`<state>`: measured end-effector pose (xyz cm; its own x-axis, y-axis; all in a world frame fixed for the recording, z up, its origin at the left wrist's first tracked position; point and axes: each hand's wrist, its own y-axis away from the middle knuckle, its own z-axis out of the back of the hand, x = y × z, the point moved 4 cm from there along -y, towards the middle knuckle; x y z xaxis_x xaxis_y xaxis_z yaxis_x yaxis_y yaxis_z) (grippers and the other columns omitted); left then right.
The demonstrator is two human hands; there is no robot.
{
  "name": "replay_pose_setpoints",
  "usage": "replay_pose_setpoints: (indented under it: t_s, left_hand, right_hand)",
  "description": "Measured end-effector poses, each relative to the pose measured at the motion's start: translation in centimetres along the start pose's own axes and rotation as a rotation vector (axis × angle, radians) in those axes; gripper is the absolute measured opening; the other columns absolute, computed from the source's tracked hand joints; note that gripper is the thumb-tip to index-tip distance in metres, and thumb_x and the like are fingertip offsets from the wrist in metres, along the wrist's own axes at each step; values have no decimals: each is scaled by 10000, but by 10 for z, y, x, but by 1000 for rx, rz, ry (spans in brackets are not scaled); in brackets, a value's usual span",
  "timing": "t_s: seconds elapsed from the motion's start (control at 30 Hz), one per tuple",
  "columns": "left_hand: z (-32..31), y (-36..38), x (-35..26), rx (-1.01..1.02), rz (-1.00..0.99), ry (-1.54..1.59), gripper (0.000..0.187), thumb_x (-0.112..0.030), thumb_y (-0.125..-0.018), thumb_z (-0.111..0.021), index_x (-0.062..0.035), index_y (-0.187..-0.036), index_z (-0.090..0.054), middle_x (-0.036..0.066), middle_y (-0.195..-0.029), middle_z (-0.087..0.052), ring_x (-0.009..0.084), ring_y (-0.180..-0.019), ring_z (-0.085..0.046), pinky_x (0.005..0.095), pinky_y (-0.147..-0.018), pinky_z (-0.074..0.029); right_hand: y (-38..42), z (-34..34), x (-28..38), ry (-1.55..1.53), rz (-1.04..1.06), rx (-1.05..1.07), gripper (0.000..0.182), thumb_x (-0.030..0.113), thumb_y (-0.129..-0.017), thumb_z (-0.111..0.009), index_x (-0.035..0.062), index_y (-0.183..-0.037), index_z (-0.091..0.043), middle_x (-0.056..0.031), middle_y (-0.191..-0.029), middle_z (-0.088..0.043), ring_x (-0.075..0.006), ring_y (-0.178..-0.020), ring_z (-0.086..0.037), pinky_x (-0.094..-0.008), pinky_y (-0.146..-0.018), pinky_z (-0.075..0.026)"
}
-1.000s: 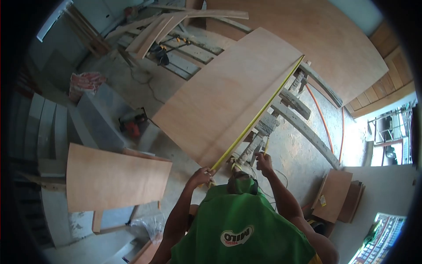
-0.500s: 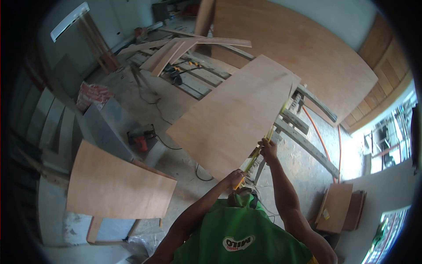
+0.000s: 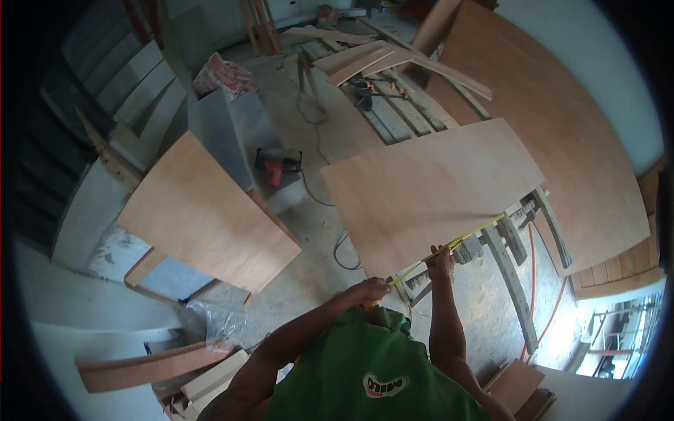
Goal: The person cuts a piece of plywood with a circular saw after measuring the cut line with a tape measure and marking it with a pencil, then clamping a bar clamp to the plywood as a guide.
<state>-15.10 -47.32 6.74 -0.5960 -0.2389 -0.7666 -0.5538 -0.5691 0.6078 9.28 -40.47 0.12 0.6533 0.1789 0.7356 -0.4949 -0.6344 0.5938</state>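
Note:
A large plywood sheet [image 3: 428, 186] lies flat on wooden trestles in front of me. A yellow tape measure [image 3: 460, 242] runs along its near right edge. My left hand [image 3: 371, 288] grips the tape's case end at the sheet's near corner. My right hand [image 3: 442, 258] pinches the tape farther along the edge, pressed against the plywood. I wear a green shirt [image 3: 372, 365].
A second plywood panel [image 3: 203, 214] leans at the left. A bigger sheet [image 3: 562, 133] stands against the right wall. A red power tool [image 3: 277, 165] and its cable lie on the concrete floor. Planks [image 3: 393, 59] and clamps sit at the back. An orange hose [image 3: 537, 295] runs along the right.
My view has swung left and the sheet now appears wider. The tape is much shorter than a second ago, and my right hand has stayed on it at the edge.

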Motion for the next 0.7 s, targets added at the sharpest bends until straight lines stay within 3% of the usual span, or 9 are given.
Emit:
replay_pose_setpoints:
  t_s: [0.07, 0.17, 0.3, 0.37, 0.5, 0.6, 0.67, 0.7]
  left_hand:
    - [15, 40, -18, -1, 12, -66, 394, -341, -874, -486, -23, -1076, -601, 146, -901, -611, 281, -897, -609, 472, -704, -521]
    - [21, 70, -10, 27, 139, -71, 355, -331, -869, -486, -57, -1052, -621, 121, -855, -611, 291, -891, -613, 507, -659, -532]
    - [8, 85, 27, -41, 205, 46, 337, -311, -862, -486, -61, -1036, -629, 122, -852, -619, 264, -850, -629, 470, -699, -527]
    - [-2, 87, 52, -105, 111, -84, 331, -294, -842, -491, -63, -1029, -637, 143, -892, -639, 267, -821, -645, 437, -741, -513]
    - [-9, 125, 85, -325, 366, -30, 302, -263, -809, -512, -58, -979, -656, 155, -916, -657, 275, -806, -649, 398, -769, -496]
    - [-16, 126, 106, -277, 254, -222, 276, -241, -780, -523, -67, -932, -673, 146, -903, -668, 288, -834, -643, 392, -763, -499]
    - [-18, 138, 108, -427, 375, 119, 255, -206, -778, -519, -66, -919, -680, 141, -884, -671, 279, -846, -643, 384, -765, -501]
    - [-18, 133, 107, -431, 255, 125, 259, -204, -786, -523, -42, -917, -676, 144, -907, -670, 273, -844, -645, 374, -762, -503]
  right_hand:
    - [-12, 5, -11, 55, -119, 111, 318, 280, -905, -496, 61, -1134, -475, -129, -915, -616, -149, -518, -475, -269, -404, -376]
    - [-5, 8, -20, 130, -198, 133, 301, 279, -893, -525, 59, -1099, -514, -102, -882, -595, -125, -507, -444, -255, -402, -361]
    - [22, -2, -37, 212, -214, 147, 266, 274, -875, -545, 70, -1045, -544, -68, -818, -561, -123, -508, -436, -252, -407, -358]
    - [39, -11, -46, 186, -221, 154, 284, 321, -897, -533, 90, -1062, -539, -51, -818, -542, -128, -519, -424, -255, -419, -355]
    - [50, -16, -67, 33, -291, 206, 380, 400, -932, -503, 69, -1118, -524, -77, -873, -531, -122, -561, -425, -239, -454, -341]
    - [56, -19, -69, 171, -254, 323, 420, 437, -936, -483, 75, -1148, -508, -82, -896, -561, -95, -552, -426, -224, -442, -345]
    - [83, -30, -72, 311, -167, 501, 433, 440, -930, -496, 72, -1159, -502, -100, -946, -593, -75, -542, -428, -206, -430, -344]
    - [93, -34, -76, 365, -183, 565, 424, 439, -930, -497, 66, -1129, -522, -106, -936, -609, -67, -537, -429, -204, -425, -345]
